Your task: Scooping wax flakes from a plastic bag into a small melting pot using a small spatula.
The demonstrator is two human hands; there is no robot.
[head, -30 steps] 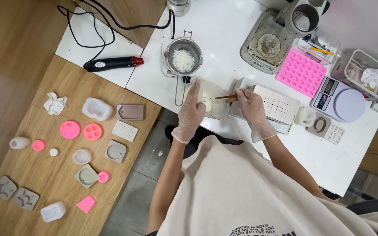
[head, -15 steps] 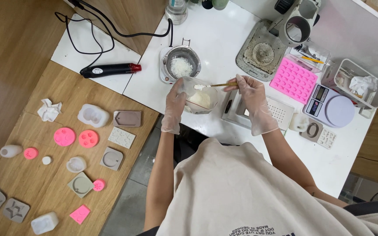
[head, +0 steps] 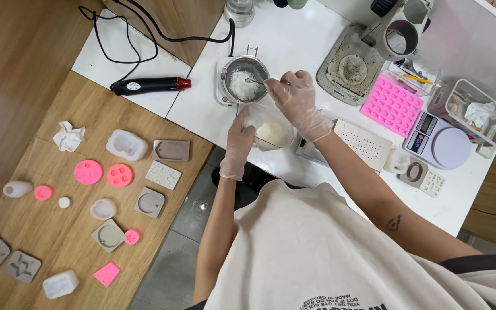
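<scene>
My left hand [head: 238,146], in a clear glove, grips a clear plastic bag [head: 266,129] of white flakes at the white table's near edge. My right hand [head: 297,100], also gloved, holds a small spoon [head: 255,81] whose bowl is over the metal pot [head: 245,80]. The pot holds white flakes and sits on a small white hot plate, just beyond the bag.
A black heat tool [head: 150,85] with a red tip lies left of the pot. A pink mould [head: 391,105], a scale [head: 446,143], a perforated white tray [head: 365,140] and a bin [head: 477,112] sit to the right. Several silicone moulds [head: 124,144] cover the lower wooden table.
My right hand has swung left from beside the bag to over the pot, carrying the spoon. My left hand keeps hold of the bag, now gripping lower on its near side.
</scene>
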